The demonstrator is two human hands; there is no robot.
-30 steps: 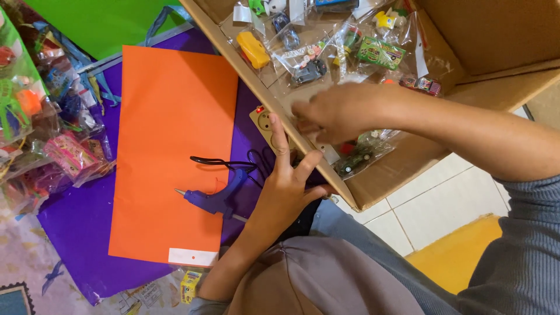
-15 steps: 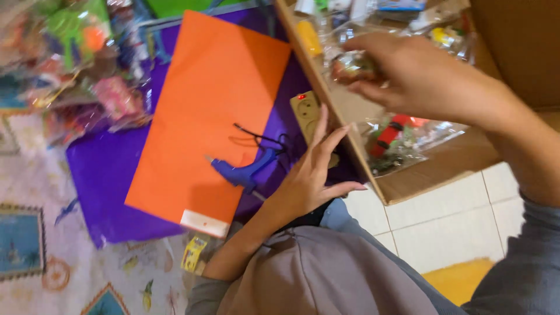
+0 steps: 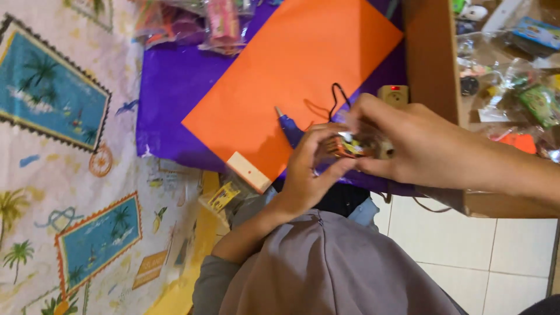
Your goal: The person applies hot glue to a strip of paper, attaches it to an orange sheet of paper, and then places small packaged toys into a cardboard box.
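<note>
Both hands meet over my lap on a small toy in a clear plastic packet (image 3: 353,145). My left hand (image 3: 308,169) grips its left end with fingers curled. My right hand (image 3: 408,146) pinches its right end. Just behind them a blue glue gun (image 3: 288,129) lies with its black cord on an orange paper sheet (image 3: 291,76), which rests on purple paper (image 3: 166,99). The gun's body is partly hidden by my left hand.
A cardboard box (image 3: 429,64) of small packaged toys stands at the right, with a power strip (image 3: 394,95) beside its wall. More packaged toys (image 3: 198,23) lie at the top. A patterned mat (image 3: 64,163) covers the left; white floor tiles (image 3: 466,251) lie at bottom right.
My right hand has come out of the box with the packet and down to my left hand, which left the box wall and took hold of it. The view swung right.
</note>
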